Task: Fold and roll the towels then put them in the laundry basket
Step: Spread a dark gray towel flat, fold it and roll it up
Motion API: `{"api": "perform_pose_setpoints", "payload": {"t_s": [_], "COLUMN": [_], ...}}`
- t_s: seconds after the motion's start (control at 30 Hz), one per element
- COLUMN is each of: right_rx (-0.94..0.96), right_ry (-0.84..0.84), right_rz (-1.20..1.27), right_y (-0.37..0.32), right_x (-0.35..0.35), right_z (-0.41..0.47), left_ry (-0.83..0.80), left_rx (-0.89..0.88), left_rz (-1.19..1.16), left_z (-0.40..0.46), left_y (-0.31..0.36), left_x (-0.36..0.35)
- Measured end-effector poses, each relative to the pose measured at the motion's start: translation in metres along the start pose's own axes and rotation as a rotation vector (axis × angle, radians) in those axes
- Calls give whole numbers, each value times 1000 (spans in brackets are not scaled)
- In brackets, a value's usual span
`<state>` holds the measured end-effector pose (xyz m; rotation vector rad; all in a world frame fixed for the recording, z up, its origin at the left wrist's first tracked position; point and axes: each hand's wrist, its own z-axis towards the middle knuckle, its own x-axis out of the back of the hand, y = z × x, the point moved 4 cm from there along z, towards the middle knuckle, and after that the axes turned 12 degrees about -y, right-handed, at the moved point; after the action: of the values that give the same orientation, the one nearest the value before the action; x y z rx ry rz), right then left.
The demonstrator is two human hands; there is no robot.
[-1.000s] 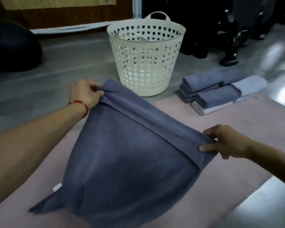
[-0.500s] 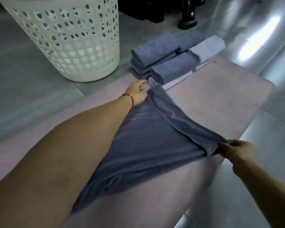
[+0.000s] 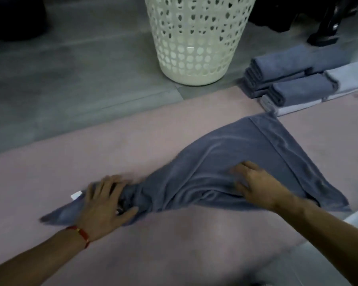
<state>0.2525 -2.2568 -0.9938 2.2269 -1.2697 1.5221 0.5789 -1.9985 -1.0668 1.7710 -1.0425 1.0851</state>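
A dark grey-blue towel lies on the pink mat, its far edge spread flat and its near part bunched into folds. My left hand, with a red bracelet at the wrist, grips the bunched near-left end; a white label sticks out beside it. My right hand is on the middle of the towel, fingers curled into the gathered fabric. The white perforated laundry basket stands on the floor beyond the mat.
A stack of folded grey and white towels sits at the mat's far right corner, just beyond the towel's far tip. Dark furniture legs stand behind it. Grey floor surrounds the mat; a shiny patch of floor lies at the right.
Both hands have let go of the towel's far edge, which now lies on the mat. They moved back toward me and took hold of the bunched near part.
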Motion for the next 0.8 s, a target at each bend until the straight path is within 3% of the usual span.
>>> {"api": "perform_pose_setpoints", "payload": {"t_s": [0.07, 0.13, 0.2, 0.3, 0.37, 0.53, 0.63, 0.7, 0.8], "right_rx": [174, 267, 339, 341, 314, 268, 184, 253, 379], "right_ry": [-62, -110, -154, -175, -206, -53, -15, 10, -166], "right_rz": [-108, -172, -262, -379, -401, -324, -331, -386, -488], "right_y": [-61, -118, -171, -220, -232, -233, -230, -237, -246], "right_x": [-10, -21, -32, -42, -42, -25, -35, -46, -71], "right_z": [24, 41, 48, 48, 53, 77, 88, 91, 95], "left_ry": [-88, -50, 27, -77, -54, -203, -88, -14, -48], "left_rx": [-49, -41, 48, 174, 275, 443, 514, 527, 466], "left_rz": [-21, -136, -349, -843, -1006, -1013, -1037, -984, -904], "left_z": [-22, -27, -27, -34, -43, -82, -109, -125, -144], "left_y": [-26, -28, -23, -18, -34, -67, -65, -59, -44], "left_x": [-21, -19, 7, 37, 48, 25, -1, -13, -35]}}
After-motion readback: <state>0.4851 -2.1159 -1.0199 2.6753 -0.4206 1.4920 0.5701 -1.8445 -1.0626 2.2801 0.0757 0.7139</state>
